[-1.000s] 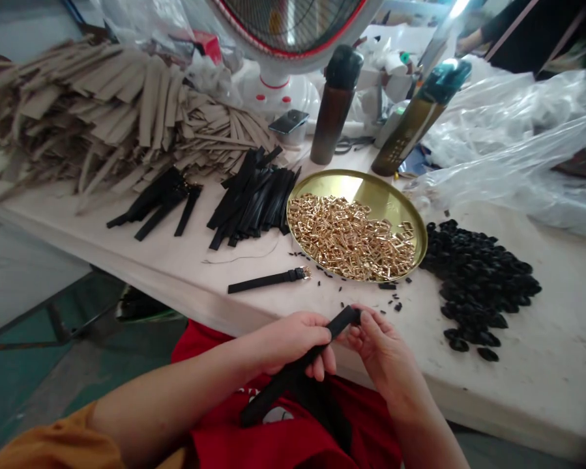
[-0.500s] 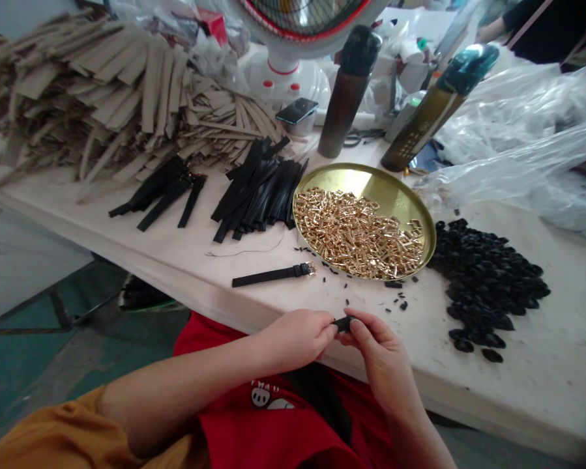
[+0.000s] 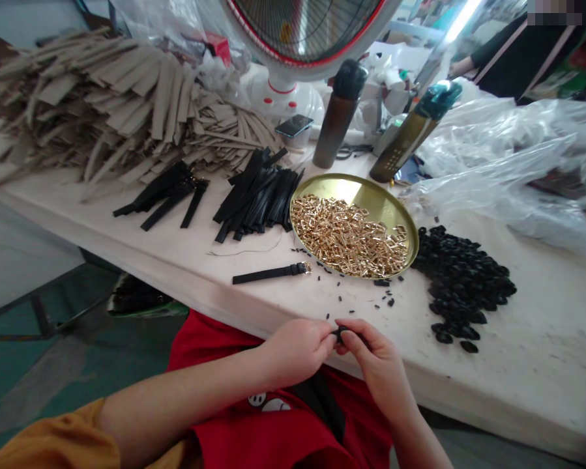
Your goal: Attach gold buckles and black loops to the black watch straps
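Between my two hands, just off the table's front edge, is a small black strap piece [image 3: 340,335], mostly covered by my fingers. My left hand [image 3: 302,348] pinches its left end. On the right end, my right hand [image 3: 371,345] closes with thumb and fingers. A finished-looking black watch strap [image 3: 268,273] with a gold buckle [image 3: 307,267] lies on the table ahead of my left hand. Beyond the hands stands a round gold tray [image 3: 414,251] holding a heap of gold buckles [image 3: 346,238]. Black strap loops [image 3: 468,273] are piled to the right.
Black straps [image 3: 261,202] lie left of the tray, with buckled straps [image 3: 168,189] farther left. Behind them rises a heap of beige strips [image 3: 126,98]. A fan [image 3: 285,98], two bottles [image 3: 336,117] and plastic sheeting [image 3: 508,156] fill the back. Someone's dark sleeve [image 3: 502,52] shows upper right.
My view has tilted up and shifted slightly. Both hands stay together at the table edge, and less of the strap piece now shows between the fingers.
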`<state>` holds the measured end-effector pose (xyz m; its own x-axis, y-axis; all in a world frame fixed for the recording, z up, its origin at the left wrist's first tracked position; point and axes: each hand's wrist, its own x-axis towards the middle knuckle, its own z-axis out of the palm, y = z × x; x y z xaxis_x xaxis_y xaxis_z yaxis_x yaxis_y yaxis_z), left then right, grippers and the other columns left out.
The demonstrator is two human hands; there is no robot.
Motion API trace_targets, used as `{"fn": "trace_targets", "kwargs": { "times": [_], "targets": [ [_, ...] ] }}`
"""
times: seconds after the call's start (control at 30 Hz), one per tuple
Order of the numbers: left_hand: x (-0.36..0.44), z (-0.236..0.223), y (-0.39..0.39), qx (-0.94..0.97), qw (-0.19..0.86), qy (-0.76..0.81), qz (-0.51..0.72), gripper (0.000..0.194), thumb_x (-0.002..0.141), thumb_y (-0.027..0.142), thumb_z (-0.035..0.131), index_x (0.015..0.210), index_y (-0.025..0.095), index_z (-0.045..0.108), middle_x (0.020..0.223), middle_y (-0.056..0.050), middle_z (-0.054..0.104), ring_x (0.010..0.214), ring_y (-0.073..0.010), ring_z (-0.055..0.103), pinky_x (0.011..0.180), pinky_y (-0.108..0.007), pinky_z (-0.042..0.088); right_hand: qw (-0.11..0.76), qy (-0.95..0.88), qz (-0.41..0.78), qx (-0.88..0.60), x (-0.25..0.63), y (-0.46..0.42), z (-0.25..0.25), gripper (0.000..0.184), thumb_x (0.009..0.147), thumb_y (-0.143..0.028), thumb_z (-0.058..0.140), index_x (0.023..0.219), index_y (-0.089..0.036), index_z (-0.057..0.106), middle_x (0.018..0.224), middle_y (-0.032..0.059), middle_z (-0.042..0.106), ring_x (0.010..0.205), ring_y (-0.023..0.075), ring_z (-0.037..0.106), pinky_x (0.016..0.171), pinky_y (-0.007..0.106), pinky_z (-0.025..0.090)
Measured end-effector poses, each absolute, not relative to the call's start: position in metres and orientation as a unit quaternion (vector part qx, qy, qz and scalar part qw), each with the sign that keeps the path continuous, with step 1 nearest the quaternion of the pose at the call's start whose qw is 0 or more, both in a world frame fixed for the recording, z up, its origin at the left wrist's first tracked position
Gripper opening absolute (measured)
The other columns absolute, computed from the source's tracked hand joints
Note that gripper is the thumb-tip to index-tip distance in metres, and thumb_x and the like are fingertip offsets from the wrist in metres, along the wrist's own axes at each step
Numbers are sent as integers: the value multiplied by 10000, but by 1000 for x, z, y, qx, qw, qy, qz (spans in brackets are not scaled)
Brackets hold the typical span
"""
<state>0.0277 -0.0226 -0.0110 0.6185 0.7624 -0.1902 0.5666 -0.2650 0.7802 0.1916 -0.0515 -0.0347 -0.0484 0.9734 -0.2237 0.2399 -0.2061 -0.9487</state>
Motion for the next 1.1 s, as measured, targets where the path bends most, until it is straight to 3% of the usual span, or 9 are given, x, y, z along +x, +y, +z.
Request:
{"fn": "trace_targets", "kwargs": {
  "times": [0.17,0.4,0.5,0.6,0.7,0.8,0.9,1.0,1.1],
  "targets": [
    [18,-3,-21,748,527,401,47,241,857,282,345,833,161,552,655,-2,605,555,-122,531,530,-204,356,358,-555,450,-601,197,-55,-33,174,720,-310,612,852,-206,659,742,29,626,684,170,576,653,298,457],
    [16,2,-15,755,467,454,74,235,846,251,338,762,171,543,706,-21,590,656,-146,526,585,-221,355,475,-303,617,-549,179,-50,-47,204,648,-323,688,796,-190,644,630,-18,579,579,117,499,605,264,421],
    [20,-3,-14,713,523,459,91,202,829,240,370,941,184,529,667,2,583,636,-144,530,584,-222,360,485,-279,611,-560,171,-50,-56,206,645,-315,698,804,-191,652,623,-29,552,591,107,458,602,244,395],
    [23,-10,-9,663,564,476,127,353,820,237,386,1170,193,406,632,25,562,607,-140,528,587,-226,368,480,-262,609,-574,164,-48,-60,227,680,-362,664,831,-193,646,620,-29,542,583,105,443,588,243,388],
    [23,-15,1,630,591,475,168,395,821,263,395,1208,186,387,632,31,542,584,-124,513,580,-221,373,452,-310,603,-580,165,-38,-56,258,734,-415,590,839,-183,632,605,-19,533,577,121,463,568,260,395],
    [21,-17,16,598,624,459,205,293,814,310,404,1040,159,513,582,47,480,522,-95,455,520,-193,351,417,-452,492,-616,190,-12,-44,277,770,-425,532,869,-180,615,615,-8,532,584,136,481,565,267,397],
    [19,-16,27,554,647,470,231,204,797,303,400,832,149,530,486,77,389,440,-70,354,465,-176,307,390,-572,229,-685,232,34,-33,256,785,-403,504,890,-188,594,737,28,564,639,155,502,599,283,397],
    [21,-17,28,522,663,478,242,164,774,283,408,796,156,508,455,87,375,418,-67,333,448,-173,295,204,-657,45,-724,265,79,-31,206,771,-371,519,797,-188,609,782,49,561,641,173,512,604,303,372],
    [22,-18,24,516,662,483,248,171,767,289,411,808,157,511,473,81,390,435,-72,361,448,-175,307,65,-690,3,-721,274,103,-35,166,745,-356,550,751,-197,596,769,49,556,648,189,522,564,295,343]
  ]
}}
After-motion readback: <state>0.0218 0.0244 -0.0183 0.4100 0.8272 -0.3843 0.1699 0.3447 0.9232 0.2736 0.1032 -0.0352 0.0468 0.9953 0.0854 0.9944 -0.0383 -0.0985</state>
